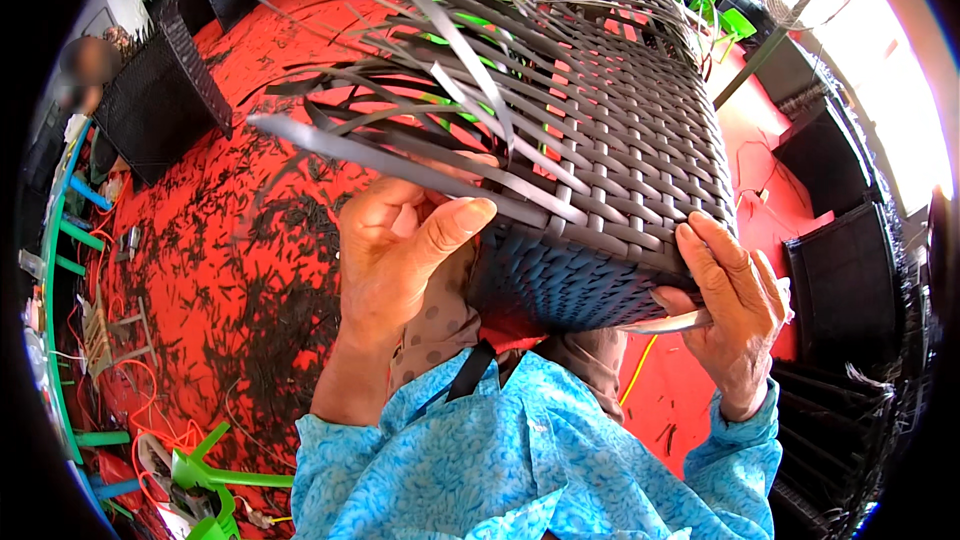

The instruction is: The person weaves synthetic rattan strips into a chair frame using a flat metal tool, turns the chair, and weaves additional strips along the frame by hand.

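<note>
"Above the person's lap, where is the dark wicker box (640,140) placed?"

"It is between the two hands, tilted, with one woven face toward the eyes. Perhaps it is so because the weave must be seen well. I cannot tell if the knees carry its weight."

"And how does the right hand (735,290) hold it?"

"The fingers lie on the upper face, near the corner, and the thumb is bent under the edge. So the edge is pinched between them, I think to make the box steady."

"What about the left hand (385,250)?"

"It is at a flat plastic strip (330,144), thumb in front, other fingers partly hidden behind. If it pinches firmly, I cannot tell."

"Why do the loose strands (443,20) point to the left?"

"They come out of the unfinished side. This side is probably turned there so the left hand can reach them easily, above the red floor (660,390)."
</note>
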A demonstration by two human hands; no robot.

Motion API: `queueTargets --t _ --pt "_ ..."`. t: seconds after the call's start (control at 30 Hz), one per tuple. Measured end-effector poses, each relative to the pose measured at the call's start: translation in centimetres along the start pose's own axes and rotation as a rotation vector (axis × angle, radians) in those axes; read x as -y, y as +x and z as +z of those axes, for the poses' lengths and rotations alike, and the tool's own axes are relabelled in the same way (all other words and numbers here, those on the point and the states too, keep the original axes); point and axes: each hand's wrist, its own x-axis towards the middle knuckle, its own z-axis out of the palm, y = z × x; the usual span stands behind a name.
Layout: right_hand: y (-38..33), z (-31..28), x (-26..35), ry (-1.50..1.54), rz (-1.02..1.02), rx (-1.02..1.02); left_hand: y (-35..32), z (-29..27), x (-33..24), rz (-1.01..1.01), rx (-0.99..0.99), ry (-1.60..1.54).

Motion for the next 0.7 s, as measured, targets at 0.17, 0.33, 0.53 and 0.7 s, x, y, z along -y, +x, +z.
queueTargets --t 0.17,0.33,0.53,0.7 --pt "-0.1 -0.1 -0.1 -0.023 -0.003 0.026 0.5 0.6 0.3 0.046 -0.033 -0.020" --pt "0.0 -0.3 -0.1 0.003 -0.049 0.009 0.6 1.0 0.7 0.072 -0.166 -0.013" --pt "-0.1 -0.7 0.1 -0.027 -0.048 0.018 -0.1 0.4 1.3 0.072 -0.232 -0.066" --pt "-0.3 -0.8 0.2 -0.056 -0.072 -0.006 -1.0 -0.4 1.4 0.073 -0.155 -0.156"
